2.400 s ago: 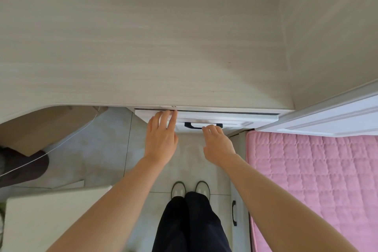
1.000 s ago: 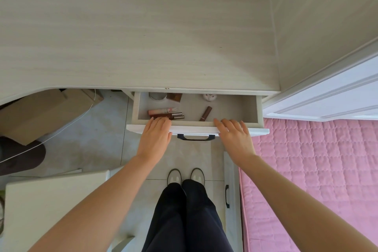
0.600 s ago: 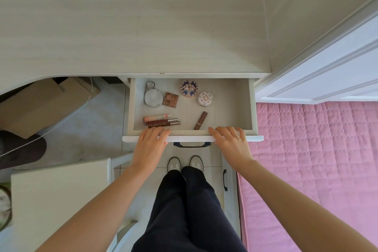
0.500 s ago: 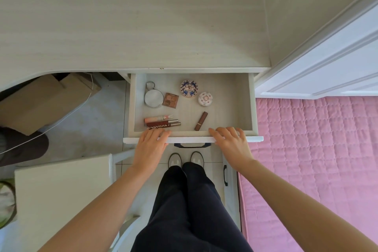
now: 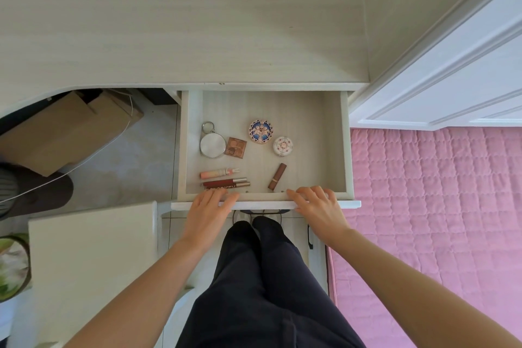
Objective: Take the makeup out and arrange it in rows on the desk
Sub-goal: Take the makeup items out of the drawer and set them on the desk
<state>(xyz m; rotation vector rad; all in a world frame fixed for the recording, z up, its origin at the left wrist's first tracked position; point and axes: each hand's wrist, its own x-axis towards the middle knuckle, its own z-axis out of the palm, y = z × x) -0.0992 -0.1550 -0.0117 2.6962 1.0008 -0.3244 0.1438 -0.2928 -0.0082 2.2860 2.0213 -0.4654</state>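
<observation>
drawer drawn further out, both hands on its front rim

the drawer (image 5: 346,150) has come out further from under the desk (image 5: 197,22) than half a second ago, and a bare strip of its floor now shows beyond the makeup. the makeup has kept its places inside, and the hands are on the same stretch of rim as before.

the left hand (image 5: 207,212) lies palm down on the front rim, fingers nearly straight and close together, tips just over the inner edge, gripping nothing. the right hand (image 5: 319,209) rests the same way further along the rim, fingers slightly spread, also gripping nothing. both forearms reach forward on either side of the person's dark trousers (image 5: 260,277).

just past the left fingertips lie two dark red gloss tubes (image 5: 226,183), then a pink tube (image 5: 219,173); further out are a round mirror (image 5: 212,145) and, touching it, a small brown palette (image 5: 236,147). between the hands and just beyond the rim lies a brown lipstick (image 5: 277,176), tilted. further out from the right hand are a white round compact (image 5: 283,146) and a blue patterned compact (image 5: 261,132).
</observation>
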